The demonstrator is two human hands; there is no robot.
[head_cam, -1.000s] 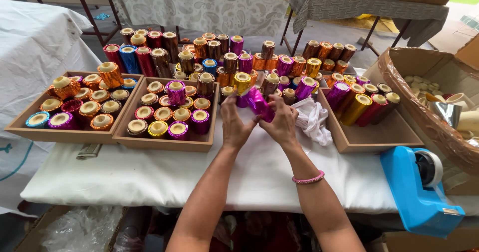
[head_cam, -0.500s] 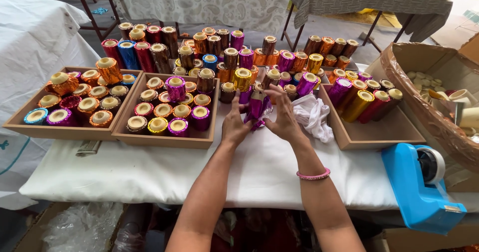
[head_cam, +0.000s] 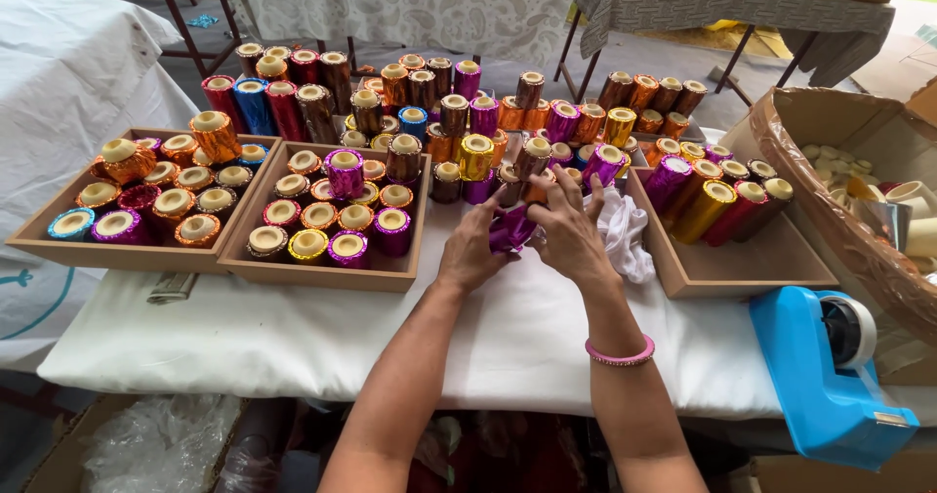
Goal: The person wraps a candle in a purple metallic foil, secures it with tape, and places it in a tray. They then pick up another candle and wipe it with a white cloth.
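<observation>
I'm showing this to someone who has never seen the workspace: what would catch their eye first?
The crowd of shiny foil-wrapped cylinders in red, blue, purple, orange and gold stands across the back of the white-covered table, with more packed into two shallow wooden trays at left. At centre, the left hand and right hand meet around a piece of purple foil. A bright blue tape dispenser sits at the near right.
</observation>
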